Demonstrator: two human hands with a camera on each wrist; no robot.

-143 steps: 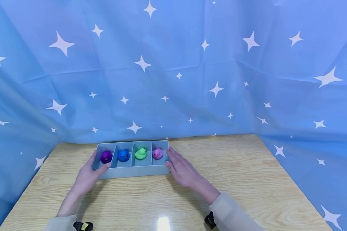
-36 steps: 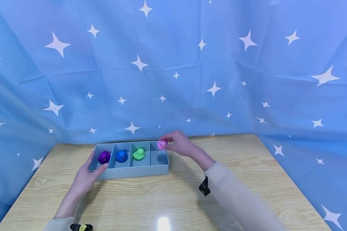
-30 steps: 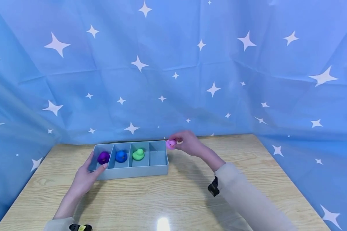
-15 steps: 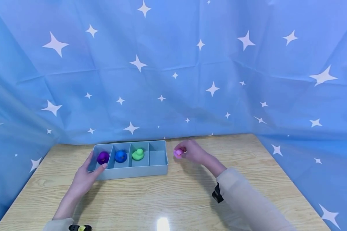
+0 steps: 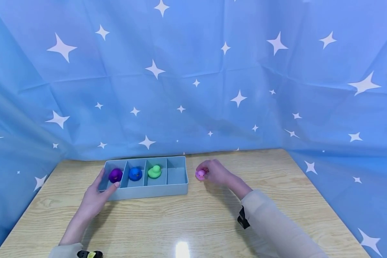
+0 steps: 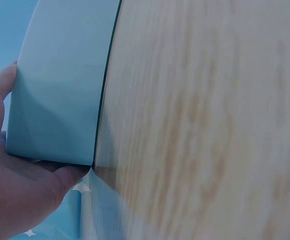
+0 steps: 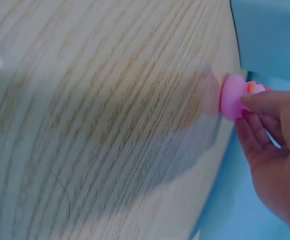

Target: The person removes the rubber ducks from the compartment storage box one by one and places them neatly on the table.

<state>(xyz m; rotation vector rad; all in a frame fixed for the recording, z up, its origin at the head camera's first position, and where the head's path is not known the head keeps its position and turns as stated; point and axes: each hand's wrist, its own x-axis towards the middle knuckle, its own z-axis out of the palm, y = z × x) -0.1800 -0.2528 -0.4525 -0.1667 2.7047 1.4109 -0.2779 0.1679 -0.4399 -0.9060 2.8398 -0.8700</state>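
A long grey-blue box (image 5: 148,192) with compartments in a row lies toward the back of the table. My left hand (image 5: 95,199) grips its left end, thumb over the front rim and fingers along the end wall; the left wrist view shows that hand (image 6: 22,187) around the box's corner. Inside sit a purple rubber duck (image 5: 115,175), a blue one and a green rubber duck (image 5: 154,171), each in its own compartment; the rightmost compartment is bare. Right of the box, my right hand (image 5: 217,172) pinches a pink rubber duck (image 7: 232,97) between thumb and fingers, its base right at the tabletop.
The wooden table (image 5: 167,222) ends at the back against a blue curtain (image 5: 193,118) printed with white stars. The curtain also hangs along both sides. Black straps with devices sit on both wrists.
The right hand has left the box's right end, lifted the pink rubber duck out of the rightmost compartment, and carried it right and down to the table. The left hand stays on the box.
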